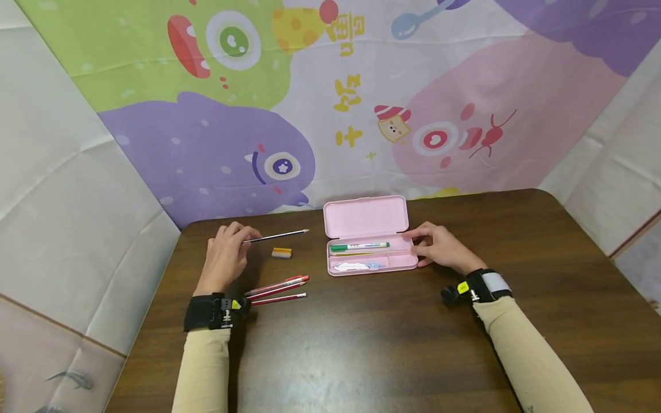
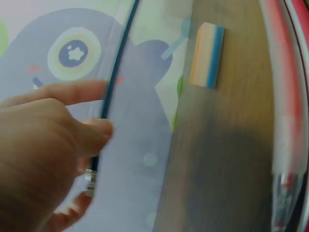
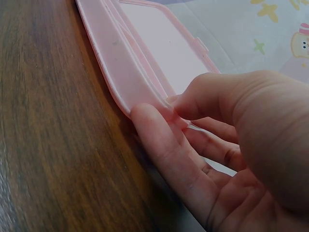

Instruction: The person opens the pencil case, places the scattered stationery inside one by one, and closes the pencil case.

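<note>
Dark-blue slim pencil [image 1: 281,236] juts from the pinching left hand [image 1: 224,258]; right hand [image 1: 445,250] grips pink plastic case [image 1: 365,216]; only left-wrist view shows me silver ferrule [image 2: 90,180].

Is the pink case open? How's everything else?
Pink case: open, lid back.
Green marker: in the case.
Thin yellow thing: in the case.
Blue-and-white thing: in the case.
Dark pencil: held, outside the case.
Eraser: on the table.
Red pens and pencils: on the table.
Left grip: pinching that pencil.
Right grip: holding the case's end.
</note>
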A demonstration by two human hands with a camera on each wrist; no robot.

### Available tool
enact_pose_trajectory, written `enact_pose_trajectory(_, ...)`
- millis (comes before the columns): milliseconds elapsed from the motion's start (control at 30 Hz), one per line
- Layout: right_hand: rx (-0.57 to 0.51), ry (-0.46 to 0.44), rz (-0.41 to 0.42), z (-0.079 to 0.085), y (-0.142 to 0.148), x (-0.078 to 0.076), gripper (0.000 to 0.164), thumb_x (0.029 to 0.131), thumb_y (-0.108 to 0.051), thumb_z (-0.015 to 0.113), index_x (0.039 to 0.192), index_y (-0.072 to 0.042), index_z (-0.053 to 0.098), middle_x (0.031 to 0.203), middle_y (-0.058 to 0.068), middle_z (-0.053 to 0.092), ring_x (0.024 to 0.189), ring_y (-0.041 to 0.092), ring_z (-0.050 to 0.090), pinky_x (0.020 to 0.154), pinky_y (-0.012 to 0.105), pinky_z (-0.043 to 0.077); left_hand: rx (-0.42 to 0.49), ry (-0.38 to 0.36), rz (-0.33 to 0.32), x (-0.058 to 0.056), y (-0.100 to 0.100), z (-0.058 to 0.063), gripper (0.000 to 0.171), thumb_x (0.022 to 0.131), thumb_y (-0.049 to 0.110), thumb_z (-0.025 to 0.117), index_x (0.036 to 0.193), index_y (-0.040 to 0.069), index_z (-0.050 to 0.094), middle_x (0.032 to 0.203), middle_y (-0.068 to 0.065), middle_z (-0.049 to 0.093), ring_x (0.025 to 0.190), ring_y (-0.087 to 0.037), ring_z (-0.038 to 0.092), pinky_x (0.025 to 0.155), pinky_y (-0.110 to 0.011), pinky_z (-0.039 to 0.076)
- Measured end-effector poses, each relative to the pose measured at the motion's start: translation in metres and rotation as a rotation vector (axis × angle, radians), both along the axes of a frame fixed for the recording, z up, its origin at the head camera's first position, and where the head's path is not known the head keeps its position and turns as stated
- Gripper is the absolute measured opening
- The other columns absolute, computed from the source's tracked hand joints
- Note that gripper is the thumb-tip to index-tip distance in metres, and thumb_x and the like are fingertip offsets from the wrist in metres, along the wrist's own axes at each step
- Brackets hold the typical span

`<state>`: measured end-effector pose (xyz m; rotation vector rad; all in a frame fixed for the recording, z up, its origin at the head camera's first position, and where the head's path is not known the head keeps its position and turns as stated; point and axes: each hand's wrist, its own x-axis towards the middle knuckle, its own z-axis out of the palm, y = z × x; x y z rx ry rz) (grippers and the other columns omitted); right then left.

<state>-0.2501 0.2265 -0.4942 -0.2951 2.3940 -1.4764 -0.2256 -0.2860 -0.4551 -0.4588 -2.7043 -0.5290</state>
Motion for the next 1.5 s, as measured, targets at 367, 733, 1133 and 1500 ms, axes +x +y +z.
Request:
enact_pose_trajectory(367,0.001,-0.006,0.002,-0.001,0.0,0.0,0.045,0.106,-0.001,0.072,0.15,0.006,0.067,0.134,0.024,0.052,0.093,0.021,0.063,0.073,0.025,0.067,0.033,0.115,0.013,-0.001,0.01,-0.001,0.033,0.102,-0.01,0.067,0.122,0.015,0.079,0.116,-0.015,0.073,0.111,-0.045,0.064,0.086,-0.065,0.049)
enact_pose_trajectory(733,0.017,0.009,0.0,0.0,0.001,-0.001,0.044,0.106,-0.003,0.073,0.149,0.006,0.068,0.132,0.025,0.052,0.091,0.017,0.062,0.072,0.026,0.068,0.018,0.044,0.006,-0.003,0.02,0.002,0.03,0.106,-0.006,0.066,0.123,0.014,0.079,0.115,-0.016,0.072,0.112,-0.043,0.064,0.09,-0.063,0.05)
enact_pose_trajectory(1133,-0.019,-0.008,0.009,0.0,0.0,-0.001,0.044,0.106,-0.002,0.072,0.15,0.005,0.068,0.134,0.024,0.051,0.095,0.023,0.062,0.073,0.025,0.067,0.003,0.076,-0.011,-0.009,0.029,0.014,0.028,0.106,-0.005,0.067,0.123,0.014,0.08,0.115,-0.016,0.072,0.11,-0.044,0.064,0.087,-0.06,0.049)
enact_pose_trajectory(1500,-0.004,0.009,0.008,0.0,0.0,0.0,0.044,0.107,-0.002,0.071,0.15,0.006,0.067,0.131,0.025,0.052,0.094,0.021,0.063,0.073,0.025,0.067,-0.034,0.014,-0.042,-0.013,0.052,0.004,0.028,0.106,-0.002,0.069,0.124,0.018,0.079,0.115,-0.014,0.071,0.116,-0.042,0.064,0.089,-0.059,0.051)
